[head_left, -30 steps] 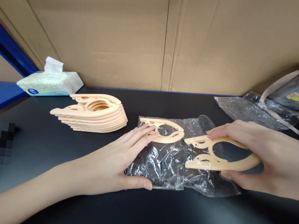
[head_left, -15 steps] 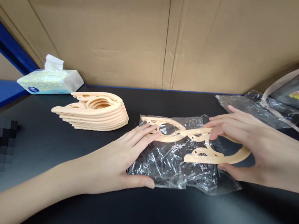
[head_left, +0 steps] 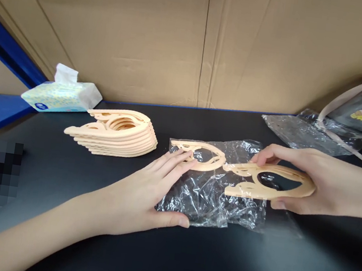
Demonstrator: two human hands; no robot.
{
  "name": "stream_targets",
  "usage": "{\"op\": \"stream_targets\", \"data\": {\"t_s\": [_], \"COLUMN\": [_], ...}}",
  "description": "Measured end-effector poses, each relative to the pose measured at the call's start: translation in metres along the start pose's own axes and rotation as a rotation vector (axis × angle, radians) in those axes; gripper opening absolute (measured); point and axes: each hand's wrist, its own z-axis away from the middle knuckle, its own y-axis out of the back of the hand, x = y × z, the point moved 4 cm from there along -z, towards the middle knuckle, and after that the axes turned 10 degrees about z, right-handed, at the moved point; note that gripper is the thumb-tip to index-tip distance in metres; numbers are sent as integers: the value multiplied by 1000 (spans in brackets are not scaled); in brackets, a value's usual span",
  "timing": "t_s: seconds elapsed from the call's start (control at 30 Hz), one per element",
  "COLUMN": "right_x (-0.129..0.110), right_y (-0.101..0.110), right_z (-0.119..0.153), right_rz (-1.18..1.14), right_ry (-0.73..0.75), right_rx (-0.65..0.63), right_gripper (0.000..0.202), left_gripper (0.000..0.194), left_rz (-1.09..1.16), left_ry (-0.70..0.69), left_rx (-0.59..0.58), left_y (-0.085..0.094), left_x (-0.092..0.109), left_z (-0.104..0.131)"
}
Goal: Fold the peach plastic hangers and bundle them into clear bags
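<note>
My left hand (head_left: 146,193) lies spread on a clear plastic bag (head_left: 191,204), its fingertips resting on a beige folded hanger-like piece (head_left: 213,165) at the bag's upper left. My right hand (head_left: 322,186) grips the rounded end of another beige piece (head_left: 253,193), fingers on its far edge and thumb on its near edge. The narrow ends of that piece point left and overlap the bag's right part; whether they are inside the plastic is unclear. A stack of similar beige pieces (head_left: 120,138) stands to the left.
A tissue pack (head_left: 61,95) is at the back left of the black table (head_left: 136,259). Another clear plastic bag (head_left: 303,131) lies at the back right beside a strapped grey bag (head_left: 356,106). A cardboard wall (head_left: 141,35) rises behind.
My right hand has closed round the rounded end of its piece and shifted slightly right. The piece's two arms have come together and it has parted from the left one. My left hand barely moved.
</note>
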Motion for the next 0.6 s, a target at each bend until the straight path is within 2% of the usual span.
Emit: {"op": "stream_targets", "data": {"t_s": [0.1,0.23,0.33,0.43,0.6], "right_x": [-6,-11,-12,-9,-6], "right_y": [-9,-16,-22,-27,-26], "right_z": [0,-3,-7,-11,-12], "right_rz": [46,40,22,35,32], "right_ry": [116,192,192,148,121], "right_rx": [-109,-78,-77,-99,-41], "right_gripper": [43,46,43,50,63], "left_gripper": [91,94,95,95,93], "left_rz": [4,13,13,8,8], "left_ry": [26,71,87,88,60], "left_rx": [-19,-55,-70,-75,-50], "left_y": [0,1,3,3,0], "left_x": [0,2,2,3,0], "left_z": [-1,-2,-1,-1,-1]}}
